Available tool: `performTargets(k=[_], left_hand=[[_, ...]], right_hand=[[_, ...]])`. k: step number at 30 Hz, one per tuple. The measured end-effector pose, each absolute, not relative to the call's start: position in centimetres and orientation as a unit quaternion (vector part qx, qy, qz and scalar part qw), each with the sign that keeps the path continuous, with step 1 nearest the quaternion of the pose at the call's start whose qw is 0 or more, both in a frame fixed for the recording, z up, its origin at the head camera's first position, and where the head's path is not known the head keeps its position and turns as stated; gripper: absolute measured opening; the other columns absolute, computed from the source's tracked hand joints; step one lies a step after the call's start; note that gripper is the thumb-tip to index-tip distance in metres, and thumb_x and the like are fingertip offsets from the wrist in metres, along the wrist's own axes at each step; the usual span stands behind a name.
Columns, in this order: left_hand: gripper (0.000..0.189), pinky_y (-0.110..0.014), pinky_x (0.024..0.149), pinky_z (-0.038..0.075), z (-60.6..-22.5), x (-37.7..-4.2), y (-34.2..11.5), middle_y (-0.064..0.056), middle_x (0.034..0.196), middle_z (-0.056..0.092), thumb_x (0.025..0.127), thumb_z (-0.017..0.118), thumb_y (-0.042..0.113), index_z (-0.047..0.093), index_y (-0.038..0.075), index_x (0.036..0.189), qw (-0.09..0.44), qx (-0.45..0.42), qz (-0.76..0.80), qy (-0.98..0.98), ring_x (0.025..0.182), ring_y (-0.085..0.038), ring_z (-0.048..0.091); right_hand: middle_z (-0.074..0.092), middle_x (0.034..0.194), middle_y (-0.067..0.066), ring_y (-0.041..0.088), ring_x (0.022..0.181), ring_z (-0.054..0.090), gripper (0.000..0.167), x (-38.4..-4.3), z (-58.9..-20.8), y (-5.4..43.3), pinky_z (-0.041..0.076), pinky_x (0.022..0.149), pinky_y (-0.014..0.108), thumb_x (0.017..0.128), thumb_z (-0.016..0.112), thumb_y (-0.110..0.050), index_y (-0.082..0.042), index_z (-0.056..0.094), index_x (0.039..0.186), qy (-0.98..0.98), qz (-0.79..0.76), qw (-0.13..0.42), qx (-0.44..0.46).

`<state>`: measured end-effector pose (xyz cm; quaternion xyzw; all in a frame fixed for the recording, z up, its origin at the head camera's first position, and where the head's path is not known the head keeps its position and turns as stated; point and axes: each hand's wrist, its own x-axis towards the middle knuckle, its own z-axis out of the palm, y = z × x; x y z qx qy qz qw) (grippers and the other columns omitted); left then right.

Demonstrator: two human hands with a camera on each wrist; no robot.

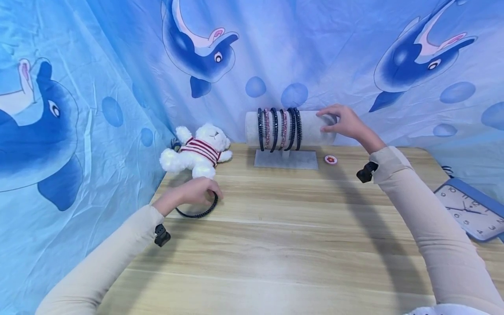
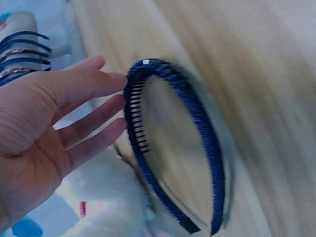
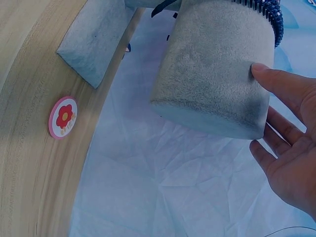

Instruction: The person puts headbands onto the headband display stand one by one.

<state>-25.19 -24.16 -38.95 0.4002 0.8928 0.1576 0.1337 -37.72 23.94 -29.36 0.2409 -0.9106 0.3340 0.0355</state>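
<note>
In the head view my left hand (image 1: 198, 191) is low over the table at left, at a dark headband (image 1: 202, 213). From the left wrist, the fingertips lie along the outer edge of this braided navy headband (image 2: 210, 148), fingers fairly straight. Comb teeth line its inside, and its ends point away from the hand. My right hand (image 1: 346, 121) touches the right end of a grey padded display roll (image 1: 313, 127) on a stand. Thumb on its face and fingers at the end edge, the hand (image 3: 291, 123) is spread in the right wrist view. Several dark and pink headbands (image 1: 274, 131) circle the roll.
A white plush bear (image 1: 200, 148) in a striped shirt lies behind my left hand. Right of the stand's grey base (image 1: 285, 161) is a small round flower badge (image 1: 330, 160). A blue-framed clock (image 1: 468, 210) is at the right edge. Dolphin-printed cloth (image 1: 267, 48) hangs behind.
</note>
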Motion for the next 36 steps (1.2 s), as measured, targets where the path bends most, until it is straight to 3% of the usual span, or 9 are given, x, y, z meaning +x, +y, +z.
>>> performTargets(k=[10,16,25,30,36], left_hand=[[0.030,-0.026,0.077,0.057,-40.8,-25.4,-23.9,0.002,0.101,0.075,0.073,0.081,0.000,0.081,0.018,0.098,0.078,0.381,0.111,0.915,0.088,-0.019,0.070],[0.022,-0.035,0.082,0.060,-41.2,-25.2,-23.1,0.000,0.103,0.075,0.080,0.083,0.011,0.080,0.016,0.101,0.086,0.378,0.132,0.912,0.091,-0.018,0.069],[0.018,-0.041,0.092,0.058,-42.3,-25.1,-22.7,0.005,0.102,0.075,0.084,0.083,0.024,0.081,0.021,0.101,0.042,0.354,0.115,0.927,0.100,-0.017,0.070],[0.022,-0.039,0.092,0.059,-42.6,-25.1,-22.8,0.006,0.103,0.075,0.081,0.083,0.016,0.080,0.021,0.103,0.039,0.348,0.102,0.931,0.100,-0.015,0.070],[0.029,-0.033,0.082,0.058,-42.6,-24.9,-22.8,0.008,0.097,0.072,0.076,0.078,0.005,0.079,0.021,0.099,0.050,0.337,0.109,0.934,0.090,-0.010,0.068]], right_hand=[[0.049,0.149,0.025,0.044,0.142,0.038,0.050,-37.9,-29.4,24.0,0.034,0.117,0.063,0.090,0.074,-0.004,0.000,0.060,0.138,-0.911,0.337,0.039,0.235],[0.048,0.149,0.026,0.044,0.142,0.038,0.050,-37.8,-29.3,23.9,0.034,0.115,0.062,0.089,0.075,-0.003,0.000,0.060,0.137,-0.913,0.334,0.038,0.233],[0.050,0.146,0.025,0.044,0.139,0.040,0.050,-37.9,-29.3,23.9,0.036,0.113,0.062,0.090,0.075,-0.004,0.000,0.060,0.138,-0.915,0.328,0.036,0.230],[0.050,0.147,0.025,0.044,0.139,0.040,0.049,-37.8,-29.2,23.9,0.035,0.114,0.062,0.090,0.074,-0.005,0.000,0.060,0.138,-0.917,0.326,0.036,0.229],[0.049,0.148,0.026,0.045,0.139,0.040,0.050,-37.6,-29.2,23.7,0.036,0.113,0.063,0.091,0.074,-0.005,0.000,0.060,0.138,-0.919,0.321,0.033,0.226]])
